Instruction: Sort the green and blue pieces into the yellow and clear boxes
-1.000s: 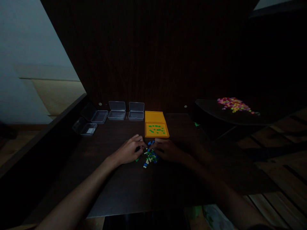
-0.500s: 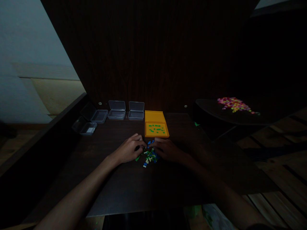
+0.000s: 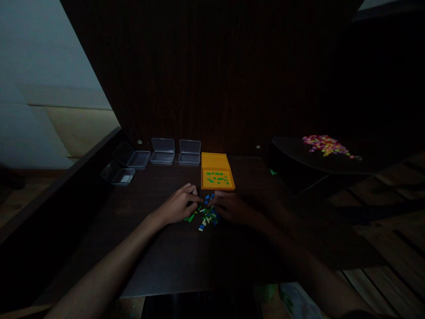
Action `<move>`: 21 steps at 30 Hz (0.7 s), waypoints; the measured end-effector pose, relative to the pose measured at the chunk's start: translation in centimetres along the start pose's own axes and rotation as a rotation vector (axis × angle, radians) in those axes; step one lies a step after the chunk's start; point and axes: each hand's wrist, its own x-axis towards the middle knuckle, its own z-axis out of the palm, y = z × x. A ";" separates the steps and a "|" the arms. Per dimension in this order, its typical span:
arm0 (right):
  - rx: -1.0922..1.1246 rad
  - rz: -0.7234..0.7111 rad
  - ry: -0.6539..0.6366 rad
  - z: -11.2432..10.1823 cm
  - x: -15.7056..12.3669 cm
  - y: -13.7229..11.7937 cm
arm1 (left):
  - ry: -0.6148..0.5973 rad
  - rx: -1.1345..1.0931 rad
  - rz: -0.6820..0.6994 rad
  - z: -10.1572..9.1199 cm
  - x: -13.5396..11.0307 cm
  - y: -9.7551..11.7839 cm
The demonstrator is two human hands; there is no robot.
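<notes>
"Bricks (image 3: 208,216) are lying in a small mixed heap on the counter (image 3: 172,261), straight in front of you. Which step are you working through?"

"You seem to be picking through the heap: blue pieces (image 3: 208,198) are sitting just beyond it, and green pieces (image 3: 191,218) are lying at its left edge."

"How are you using your grips?"

"Your left grip (image 3: 181,204) is bending over the left side, its forefinger pointing inward. Your right grip (image 3: 232,207) is facing it from the other side, deep in shadow. Whether either is pinching a piece, or how far its fingertips are parting, you are leaving too dim to tell."

"What is your next move calling for?"

"Probably, it is calling for you to touch single pieces lightly, without dragging neighbours."

"And farther out?"

"Beyond the heap, your yellow box (image 3: 215,159) is standing open, with green shapes (image 3: 220,179) lying inside. Clear boxes (image 3: 162,158) are standing open to its left; a colourful pile (image 3: 327,145) is resting far right."
</notes>
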 end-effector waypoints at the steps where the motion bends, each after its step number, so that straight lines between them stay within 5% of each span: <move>1: 0.009 -0.009 0.002 0.0 0.0 -0.1 | -0.002 0.001 -0.001 0.0 0.0 0.0; 21: 0.038 0.022 0.006 -0.4 -0.2 -0.1 | 0.002 -0.025 -0.035 -0.6 0.1 -0.3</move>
